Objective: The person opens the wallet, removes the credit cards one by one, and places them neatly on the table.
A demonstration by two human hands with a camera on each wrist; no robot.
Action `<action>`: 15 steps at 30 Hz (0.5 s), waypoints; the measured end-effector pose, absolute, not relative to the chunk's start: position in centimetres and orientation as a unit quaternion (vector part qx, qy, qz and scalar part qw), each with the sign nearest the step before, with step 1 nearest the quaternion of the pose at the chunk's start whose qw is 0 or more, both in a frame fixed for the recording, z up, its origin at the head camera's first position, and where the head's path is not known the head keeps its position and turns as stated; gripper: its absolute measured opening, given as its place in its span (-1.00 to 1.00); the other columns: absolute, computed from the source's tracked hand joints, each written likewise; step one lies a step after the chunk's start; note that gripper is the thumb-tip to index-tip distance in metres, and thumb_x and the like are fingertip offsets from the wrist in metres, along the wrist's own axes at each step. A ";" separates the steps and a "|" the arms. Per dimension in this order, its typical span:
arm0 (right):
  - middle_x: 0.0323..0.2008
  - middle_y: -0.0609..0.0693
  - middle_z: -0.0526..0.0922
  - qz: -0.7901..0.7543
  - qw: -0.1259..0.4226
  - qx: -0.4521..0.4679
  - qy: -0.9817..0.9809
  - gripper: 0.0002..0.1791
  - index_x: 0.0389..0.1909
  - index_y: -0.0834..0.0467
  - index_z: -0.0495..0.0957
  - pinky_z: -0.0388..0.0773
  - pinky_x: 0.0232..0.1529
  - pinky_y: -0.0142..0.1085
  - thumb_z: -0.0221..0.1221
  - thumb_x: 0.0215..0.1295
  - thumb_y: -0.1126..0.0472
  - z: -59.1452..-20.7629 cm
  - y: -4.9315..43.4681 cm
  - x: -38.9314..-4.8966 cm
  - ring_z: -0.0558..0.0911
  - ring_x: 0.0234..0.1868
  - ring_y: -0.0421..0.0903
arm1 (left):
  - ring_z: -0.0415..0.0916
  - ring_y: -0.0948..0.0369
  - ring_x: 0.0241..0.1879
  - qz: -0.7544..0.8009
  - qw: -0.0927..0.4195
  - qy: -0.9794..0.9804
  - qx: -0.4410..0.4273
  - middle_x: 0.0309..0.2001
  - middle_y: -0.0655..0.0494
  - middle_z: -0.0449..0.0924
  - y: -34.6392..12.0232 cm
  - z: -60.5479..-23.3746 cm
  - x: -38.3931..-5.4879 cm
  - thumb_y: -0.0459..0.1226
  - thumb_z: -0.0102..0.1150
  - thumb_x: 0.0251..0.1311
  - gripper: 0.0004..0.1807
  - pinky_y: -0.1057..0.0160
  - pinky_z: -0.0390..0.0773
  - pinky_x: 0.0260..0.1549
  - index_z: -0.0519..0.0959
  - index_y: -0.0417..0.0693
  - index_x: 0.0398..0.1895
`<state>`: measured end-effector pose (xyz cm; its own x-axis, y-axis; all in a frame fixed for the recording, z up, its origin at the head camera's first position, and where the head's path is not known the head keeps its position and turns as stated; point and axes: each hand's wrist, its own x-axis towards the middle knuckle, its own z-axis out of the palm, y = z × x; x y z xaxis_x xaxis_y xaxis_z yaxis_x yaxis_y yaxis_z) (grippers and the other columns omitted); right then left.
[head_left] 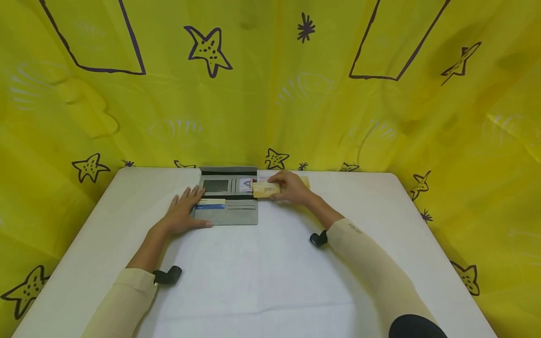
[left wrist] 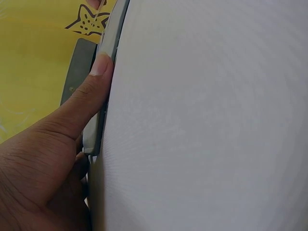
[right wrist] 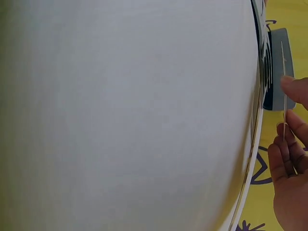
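Observation:
A grey wallet [head_left: 236, 216] lies unfolded near the far edge of the table. My left hand [head_left: 183, 211] rests on its left side, fingers spread and thumb along the near edge; the left wrist view shows the thumb against the wallet's edge [left wrist: 91, 142]. My right hand [head_left: 291, 188] pinches a yellow card [head_left: 264, 189] between thumb and fingers, over the wallet's right edge. In the right wrist view this card [right wrist: 284, 62] appears edge-on, held up off the table. A white-and-blue card [head_left: 211, 205] sits in the lower left slot, and a pale printed card [head_left: 245, 185] in the upper part.
Another yellowish card [head_left: 305, 181] lies on the white table [head_left: 262, 281], partly hidden behind my right hand. A yellow curtain [head_left: 262, 108] with drawn starfish hangs right behind the table's far edge and along its sides.

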<state>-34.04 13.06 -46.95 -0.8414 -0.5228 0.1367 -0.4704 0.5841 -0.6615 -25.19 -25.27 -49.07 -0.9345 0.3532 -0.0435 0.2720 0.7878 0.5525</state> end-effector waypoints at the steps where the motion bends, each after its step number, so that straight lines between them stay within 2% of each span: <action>1: 0.06 0.10 0.68 -0.363 0.038 -0.277 0.889 -0.45 0.15 0.24 0.71 0.50 0.21 -0.09 0.58 0.11 0.22 -46.9 13.2 -34.1 0.57 0.08 0.06 | -0.39 -0.33 0.62 0.280 0.073 0.943 0.166 0.67 -0.35 -0.23 -25.3 -49.1 -25.2 0.10 0.56 0.09 0.27 -0.36 -0.46 0.49 0.02 -0.24 0.68; 5: 0.12 0.08 0.67 -0.371 0.043 -0.272 0.887 -0.43 0.20 0.21 0.70 0.47 0.29 -0.06 0.56 0.15 0.22 -46.9 14.0 -34.1 0.56 0.16 0.06 | -0.38 -0.34 0.62 0.281 0.074 0.943 0.165 0.67 -0.35 -0.22 -25.3 -49.0 -25.2 0.09 0.56 0.09 0.26 -0.37 -0.46 0.49 0.02 -0.25 0.68; 10: 0.11 0.06 0.67 -0.366 0.037 -0.264 0.892 -0.42 0.21 0.14 0.71 0.49 0.25 -0.05 0.58 0.13 0.22 -46.7 14.8 -34.1 0.56 0.13 0.04 | -0.38 -0.34 0.62 0.282 0.074 0.942 0.165 0.67 -0.35 -0.22 -25.2 -48.9 -25.2 0.09 0.57 0.09 0.26 -0.37 -0.46 0.49 0.02 -0.25 0.68; 15: 0.15 0.12 0.65 -0.358 0.030 -0.253 0.898 -0.43 0.19 0.20 0.71 0.47 0.29 0.00 0.57 0.13 0.21 -46.5 15.9 -34.0 0.55 0.16 0.10 | -0.39 -0.33 0.62 0.278 0.076 0.944 0.163 0.67 -0.33 -0.23 -25.2 -48.9 -25.2 0.10 0.56 0.10 0.27 -0.36 -0.46 0.50 0.01 -0.23 0.68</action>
<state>-34.05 15.85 -46.54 -0.8706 -0.4754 0.1266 -0.4321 0.6158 -0.6588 -25.17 -25.23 -48.91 -0.9356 0.3492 -0.0520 0.2652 0.7922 0.5497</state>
